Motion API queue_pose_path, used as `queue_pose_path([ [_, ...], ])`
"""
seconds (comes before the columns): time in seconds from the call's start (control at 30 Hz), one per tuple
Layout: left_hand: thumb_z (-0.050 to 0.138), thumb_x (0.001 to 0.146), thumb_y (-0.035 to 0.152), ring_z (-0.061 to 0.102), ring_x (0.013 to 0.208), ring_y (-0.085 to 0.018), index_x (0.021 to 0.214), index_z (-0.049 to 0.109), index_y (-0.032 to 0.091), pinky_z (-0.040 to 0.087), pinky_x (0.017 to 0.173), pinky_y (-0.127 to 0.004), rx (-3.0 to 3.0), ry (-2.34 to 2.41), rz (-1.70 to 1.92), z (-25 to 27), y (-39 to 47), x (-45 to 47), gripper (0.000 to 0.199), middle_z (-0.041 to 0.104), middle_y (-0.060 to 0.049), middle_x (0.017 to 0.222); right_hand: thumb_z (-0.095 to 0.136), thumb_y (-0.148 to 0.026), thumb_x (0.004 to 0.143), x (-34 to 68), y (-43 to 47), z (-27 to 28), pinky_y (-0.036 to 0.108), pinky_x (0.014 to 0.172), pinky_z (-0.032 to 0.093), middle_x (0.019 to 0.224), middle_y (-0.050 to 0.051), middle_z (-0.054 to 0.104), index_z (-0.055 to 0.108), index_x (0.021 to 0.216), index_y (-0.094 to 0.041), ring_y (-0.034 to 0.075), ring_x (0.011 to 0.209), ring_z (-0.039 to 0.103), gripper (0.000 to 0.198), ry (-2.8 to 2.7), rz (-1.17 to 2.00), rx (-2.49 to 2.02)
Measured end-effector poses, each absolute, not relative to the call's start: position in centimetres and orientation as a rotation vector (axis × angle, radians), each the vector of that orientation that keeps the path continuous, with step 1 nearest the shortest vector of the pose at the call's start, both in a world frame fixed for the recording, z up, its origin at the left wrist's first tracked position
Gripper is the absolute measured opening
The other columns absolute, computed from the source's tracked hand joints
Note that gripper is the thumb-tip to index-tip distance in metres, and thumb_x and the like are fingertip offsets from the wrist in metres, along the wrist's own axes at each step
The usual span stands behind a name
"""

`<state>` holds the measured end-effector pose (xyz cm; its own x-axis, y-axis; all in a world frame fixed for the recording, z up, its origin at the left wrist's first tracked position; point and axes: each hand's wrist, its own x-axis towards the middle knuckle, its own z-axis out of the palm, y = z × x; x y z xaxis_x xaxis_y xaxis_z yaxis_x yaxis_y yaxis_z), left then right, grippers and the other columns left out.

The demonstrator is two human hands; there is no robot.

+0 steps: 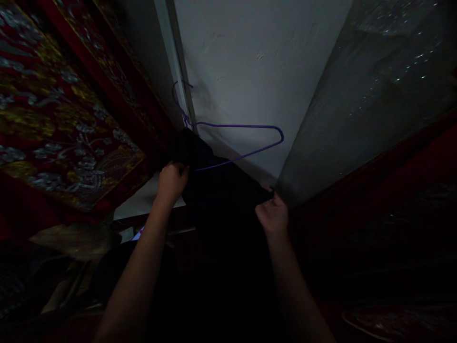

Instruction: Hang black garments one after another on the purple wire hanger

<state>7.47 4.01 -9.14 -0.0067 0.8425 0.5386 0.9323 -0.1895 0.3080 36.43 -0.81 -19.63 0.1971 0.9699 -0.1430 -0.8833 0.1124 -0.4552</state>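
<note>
A purple hanger (246, 126) is hooked over a pale vertical rail (180, 71). Its right arm sticks out bare, while the left part is covered by a black garment (228, 200) whose kind is lost in the dark. My left hand (173, 180) pinches the cloth just below the hanger's neck. Lower and to the right, my right hand (273, 213) grips the garment's other upper corner and holds it stretched out beneath the bare hanger arm. The lower part of the cloth fades into shadow.
Red cloth with gold and silver embroidery (71, 119) hangs at the left. A whitish wall (257, 66) stands behind the hanger, and clear plastic sheeting (378, 85) covers the right side. A pale bundle (78, 238) lies at lower left.
</note>
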Motion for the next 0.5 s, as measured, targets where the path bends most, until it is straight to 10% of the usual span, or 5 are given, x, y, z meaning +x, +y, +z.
queue_pose_path([
  [0.27, 0.058, 0.069, 0.020, 0.064, 0.118, -0.026, 0.113, 0.074, 0.019, 0.045, 0.107, -0.038, -1.894, -1.926, -2.191, -15.5, 2.8, 4.9, 0.046, 0.073, -0.007, 0.120, 0.081, -0.030, 0.068, 29.5, -2.2, -20.3, 0.028, 0.073, 0.053, 0.071, -0.002, 0.071, 0.065, 0.077, -0.023, 0.016, 0.075, 0.068, 0.019, -0.354, 1.633, -0.626],
  [0.4, 0.060, 0.068, 0.019, 0.063, 0.120, -0.025, 0.131, 0.066, 0.023, 0.050, 0.103, -0.036, -1.152, -2.137, -2.798, -20.3, -1.3, 5.3, 0.064, 0.068, -0.008, 0.130, 0.079, -0.040, 0.070, 27.7, -3.5, -20.9, 0.031, 0.083, 0.051, 0.089, 0.003, 0.075, 0.071, 0.095, -0.022, 0.019, 0.092, 0.069, 0.033, -0.763, 1.618, -0.749],
  [0.5, 0.060, 0.067, 0.017, 0.064, 0.116, -0.023, 0.140, 0.058, 0.024, 0.053, 0.097, -0.033, -0.684, -2.293, -2.970, -23.0, -4.7, 6.2, 0.073, 0.066, -0.008, 0.130, 0.078, -0.045, 0.069, 26.8, -3.7, -22.7, 0.028, 0.066, 0.048, 0.074, 0.001, 0.071, 0.069, 0.099, -0.021, 0.015, 0.068, 0.064, 0.039, -1.012, 1.602, -0.974],
])
